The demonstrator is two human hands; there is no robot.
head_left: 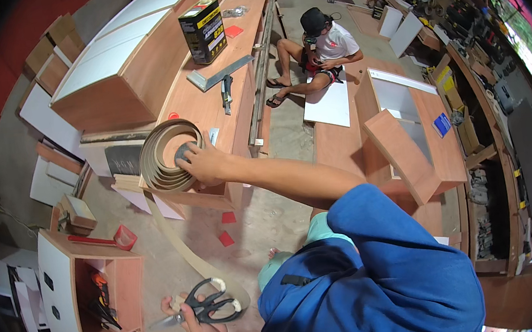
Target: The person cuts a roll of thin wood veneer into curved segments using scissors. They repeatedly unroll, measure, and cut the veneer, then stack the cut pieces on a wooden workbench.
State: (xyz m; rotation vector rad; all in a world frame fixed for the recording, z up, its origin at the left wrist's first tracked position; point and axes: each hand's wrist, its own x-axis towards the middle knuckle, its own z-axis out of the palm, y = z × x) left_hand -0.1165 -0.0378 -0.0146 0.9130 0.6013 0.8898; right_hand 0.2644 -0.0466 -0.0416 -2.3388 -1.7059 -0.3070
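My left hand [207, 331], low in the view, is closed around a pair of scissors [210, 304] with black-and-white handles, blades pointing left. A long beige strip [191, 255] hangs from a coiled roll of edge banding [166, 170] and curves down behind the scissors; its end seems to be at my left hand. The roll stands at the workbench's near end [217, 194]. My right hand [206, 162] reaches to its inner side, fingers closed on a dark grey piece [183, 152] whose kind I cannot make out.
Along the bench lie a utility knife [227, 95] and a metal square [220, 73], beside an adhesive can [203, 33]. A seated co-worker [325, 49] is beyond the bench. Wooden cabinets stand left [103, 254] and right [399, 132]. Red scraps [225, 238] lie on the floor.
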